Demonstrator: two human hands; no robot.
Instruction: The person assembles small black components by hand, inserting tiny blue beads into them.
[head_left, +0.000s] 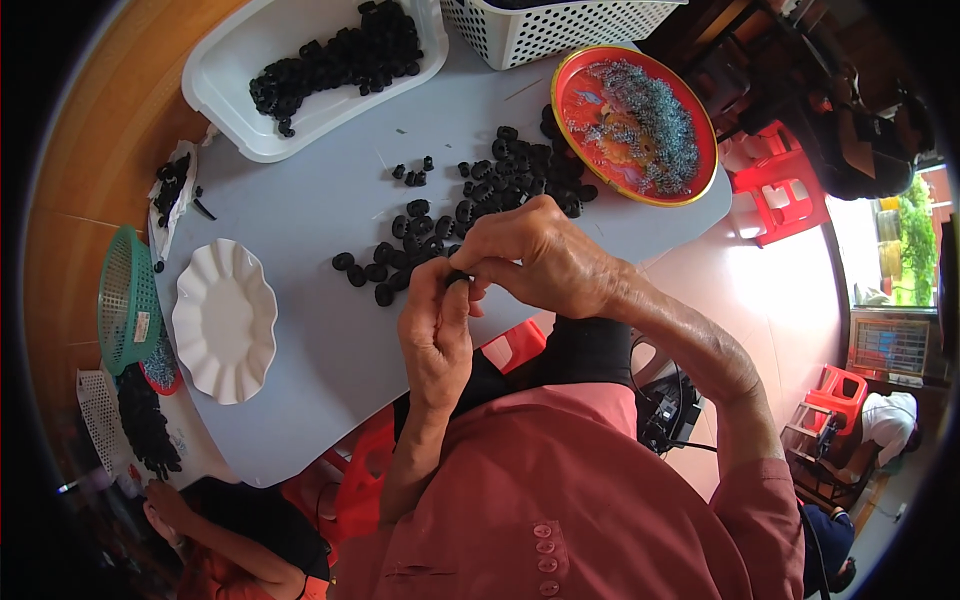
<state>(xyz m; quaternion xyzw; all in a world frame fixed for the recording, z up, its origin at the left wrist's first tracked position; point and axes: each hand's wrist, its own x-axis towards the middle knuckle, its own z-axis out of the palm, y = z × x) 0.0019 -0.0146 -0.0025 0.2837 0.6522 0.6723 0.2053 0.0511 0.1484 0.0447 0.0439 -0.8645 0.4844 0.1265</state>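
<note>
A small black round part (457, 277) is pinched between the fingertips of both my hands, just beyond the table's near edge. My left hand (437, 335) grips it from below with curled fingers. My right hand (540, 258) closes on it from the right and above, and its fingers hide most of the part. Beyond my hands, a loose spread of similar black round parts (465, 211) lies on the grey table (320, 370). Several smaller black pieces (411, 178) sit apart, farther off.
At the far right, a red round tray (577, 135) holds small silvery metal pieces. A white tub (225, 105) of black parts and a white perforated basket (560, 30) stand at the back. Left are a scalloped white plate (225, 325), a green basket (122, 300) and another person's hand (168, 505).
</note>
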